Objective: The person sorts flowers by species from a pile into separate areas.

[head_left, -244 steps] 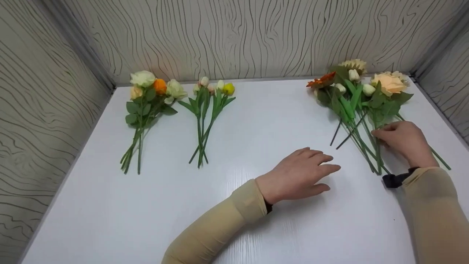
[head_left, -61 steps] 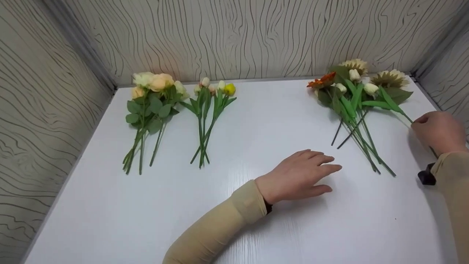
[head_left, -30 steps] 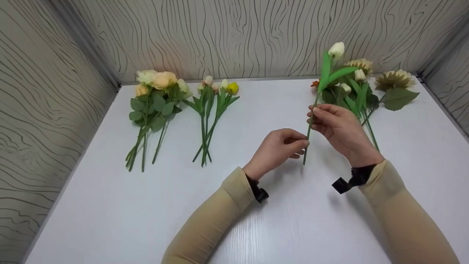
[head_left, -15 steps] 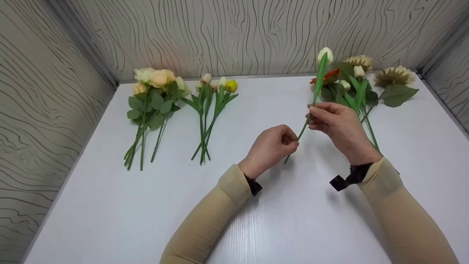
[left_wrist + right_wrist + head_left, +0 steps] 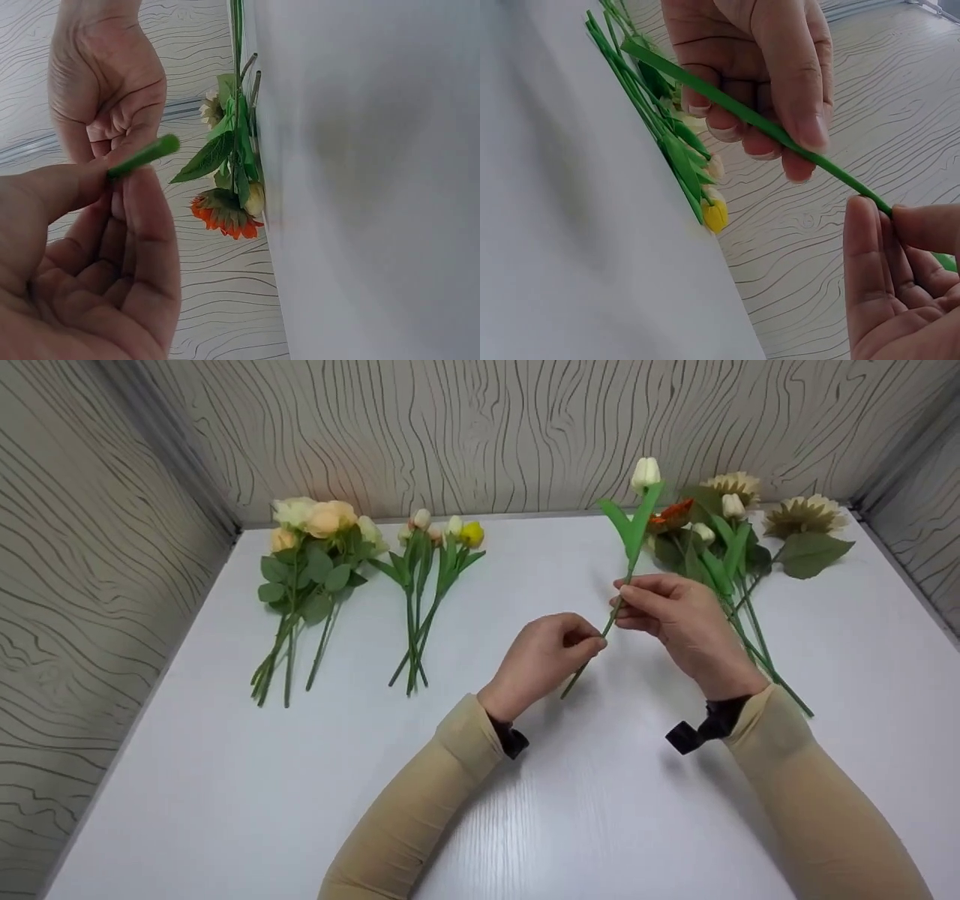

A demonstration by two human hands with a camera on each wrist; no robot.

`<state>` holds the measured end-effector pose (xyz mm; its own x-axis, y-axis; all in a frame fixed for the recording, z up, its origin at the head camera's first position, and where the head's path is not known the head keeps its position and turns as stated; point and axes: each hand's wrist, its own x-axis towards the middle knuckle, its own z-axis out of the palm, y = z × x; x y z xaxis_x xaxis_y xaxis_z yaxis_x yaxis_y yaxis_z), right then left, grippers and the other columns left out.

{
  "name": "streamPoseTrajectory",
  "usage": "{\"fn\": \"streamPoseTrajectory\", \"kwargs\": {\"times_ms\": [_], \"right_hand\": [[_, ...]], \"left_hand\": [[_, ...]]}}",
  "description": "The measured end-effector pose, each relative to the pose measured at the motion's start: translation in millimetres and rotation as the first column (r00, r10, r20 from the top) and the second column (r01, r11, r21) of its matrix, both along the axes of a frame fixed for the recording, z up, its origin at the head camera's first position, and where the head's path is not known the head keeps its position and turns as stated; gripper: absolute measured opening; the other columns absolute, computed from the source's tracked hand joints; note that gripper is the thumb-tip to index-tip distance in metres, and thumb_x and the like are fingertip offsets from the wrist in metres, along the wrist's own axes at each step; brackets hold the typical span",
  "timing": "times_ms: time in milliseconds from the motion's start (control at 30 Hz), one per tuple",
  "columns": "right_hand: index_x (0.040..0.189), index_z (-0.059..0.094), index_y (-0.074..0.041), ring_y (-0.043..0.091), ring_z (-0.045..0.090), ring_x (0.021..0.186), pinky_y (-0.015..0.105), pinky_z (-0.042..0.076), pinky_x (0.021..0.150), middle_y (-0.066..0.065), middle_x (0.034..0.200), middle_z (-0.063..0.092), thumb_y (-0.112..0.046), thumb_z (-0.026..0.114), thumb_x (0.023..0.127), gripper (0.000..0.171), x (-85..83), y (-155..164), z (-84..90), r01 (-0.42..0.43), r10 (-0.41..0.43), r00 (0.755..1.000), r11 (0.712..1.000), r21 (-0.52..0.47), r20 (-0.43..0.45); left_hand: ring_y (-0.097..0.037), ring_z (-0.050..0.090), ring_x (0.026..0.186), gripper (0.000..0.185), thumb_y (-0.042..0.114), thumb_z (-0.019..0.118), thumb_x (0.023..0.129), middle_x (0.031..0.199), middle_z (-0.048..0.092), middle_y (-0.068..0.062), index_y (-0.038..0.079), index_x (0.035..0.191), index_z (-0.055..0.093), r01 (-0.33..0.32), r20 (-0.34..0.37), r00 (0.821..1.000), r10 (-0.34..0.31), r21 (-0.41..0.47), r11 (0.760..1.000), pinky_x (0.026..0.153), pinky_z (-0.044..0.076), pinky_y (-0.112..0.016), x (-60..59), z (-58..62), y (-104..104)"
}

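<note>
A white tulip (image 5: 646,475) with two green leaves is held tilted above the table, its bloom toward the back. Thumb and fingers of my right hand (image 5: 679,626) pinch its stem just below the leaves. Lower down the same stem, my left hand (image 5: 541,660) pinches it, and the cut end sticks out below. In the left wrist view the stem end (image 5: 146,156) points toward the camera between the fingertips. The right wrist view shows the green stem (image 5: 727,101) running through both hands.
Roses (image 5: 315,521) lie in a bunch at the back left, beside a bunch of tulips (image 5: 424,555) with one yellow bloom. At the back right are an orange flower (image 5: 670,515), cream sunflower-like blooms (image 5: 806,517) and more white tulips (image 5: 733,506). A patterned wall (image 5: 487,435) stands behind.
A peach rose went from the right pile to the left bunch. The right hand then took a white tulip to the middle, where the left hand took hold too; both have since shifted slightly left.
</note>
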<state>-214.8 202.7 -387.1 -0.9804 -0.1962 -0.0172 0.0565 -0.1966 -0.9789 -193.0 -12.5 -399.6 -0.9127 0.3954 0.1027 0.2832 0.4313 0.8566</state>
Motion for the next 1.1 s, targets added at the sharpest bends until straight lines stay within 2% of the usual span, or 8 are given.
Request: {"fn": "streamPoseTrajectory", "kwargs": {"times_ms": [167,333,400,533,633,700,900,1100], "right_hand": [[0.126,0.065,0.006,0.024,0.071,0.094,0.035,0.059,0.088,0.016,0.112,0.070,-0.018,0.075,0.096,0.040,0.8,-7.1,-2.3,-0.042,0.043,0.999,0.996,0.084,-0.014],[0.131,0.063,0.004,0.026,0.068,0.097,0.034,0.059,0.087,0.016,0.109,0.067,-0.020,0.072,0.098,0.042,-1.0,-4.1,-4.2,-0.031,0.033,0.999,0.996,0.084,-0.013],[0.131,0.063,0.005,0.026,0.068,0.097,0.034,0.059,0.087,0.016,0.107,0.067,-0.021,0.071,0.099,0.041,-1.9,-2.1,-5.4,-0.027,0.027,1.000,0.996,0.080,-0.004],[0.130,0.064,0.004,0.026,0.067,0.099,0.034,0.059,0.088,0.015,0.108,0.067,-0.023,0.071,0.099,0.042,-2.5,-1.5,-7.6,-0.032,0.032,0.999,0.995,0.095,0.009],[0.130,0.064,0.004,0.026,0.067,0.100,0.034,0.058,0.089,0.015,0.109,0.067,-0.023,0.071,0.099,0.042,-2.3,-1.8,-8.7,-0.036,0.036,0.999,0.994,0.108,0.009],[0.129,0.063,0.005,0.025,0.067,0.100,0.034,0.059,0.088,0.015,0.108,0.067,-0.023,0.071,0.099,0.042,-2.7,-2.0,-9.3,-0.033,0.032,0.999,0.994,0.103,0.013],[0.128,0.063,0.006,0.025,0.066,0.100,0.034,0.059,0.087,0.014,0.108,0.067,-0.022,0.071,0.099,0.041,-3.9,-3.3,-9.7,-0.031,0.028,0.999,0.996,0.087,0.031],[0.128,0.063,0.006,0.026,0.065,0.102,0.033,0.058,0.088,0.015,0.111,0.066,-0.024,0.071,0.099,0.042,-4.5,-2.8,-9.8,-0.035,0.031,0.999,0.994,0.106,0.036]], "left_hand": [[-0.010,0.061,0.079,0.010,0.020,0.071,0.099,0.090,0.069,0.008,0.012,0.103,0.077,-0.031,0.003,0.999,0.032,-0.077,0.997,0.071,0.052,-0.026,-4.6,2.9,-30.6],[-0.014,0.062,0.080,0.012,0.019,0.069,0.101,0.093,0.070,0.001,0.010,0.104,0.076,-0.164,-0.032,0.986,0.161,-0.182,0.970,0.070,0.053,-0.031,-20.2,9.6,-85.0],[-0.016,0.062,0.081,0.013,0.020,0.068,0.101,0.094,0.070,0.000,0.010,0.105,0.076,-0.235,-0.048,0.972,0.231,-0.233,0.944,0.071,0.053,-0.033,-28.0,11.0,-108.8],[-0.020,0.062,0.082,0.016,0.021,0.065,0.103,0.093,0.068,-0.002,0.008,0.105,0.075,-0.360,-0.101,0.932,0.347,-0.340,0.868,0.072,0.052,-0.036,-40.6,6.9,-150.4],[-0.023,0.060,0.080,0.018,0.020,0.062,0.103,0.091,0.067,-0.006,0.007,0.102,0.074,-0.411,-0.128,0.910,0.393,-0.392,0.823,0.071,0.050,-0.038,-44.5,-1.3,-171.6],[-0.024,0.060,0.080,0.017,0.019,0.061,0.104,0.091,0.067,-0.008,0.006,0.100,0.072,-0.419,-0.128,0.906,0.404,-0.413,0.809,0.071,0.050,-0.040,-44.6,-7.7,-180.4],[-0.028,0.064,0.084,0.017,0.018,0.063,0.103,0.095,0.070,-0.011,0.004,0.099,0.073,-0.411,-0.096,0.905,0.414,-0.445,0.796,0.076,0.052,-0.043,-44.0,-20.8,-190.5],[-0.028,0.063,0.085,0.019,0.018,0.063,0.103,0.100,0.071,-0.013,0.003,0.105,0.075,-0.385,-0.046,0.913,0.406,-0.428,0.818,0.077,0.052,-0.043,-44.0,-23.7,-192.2]]}}
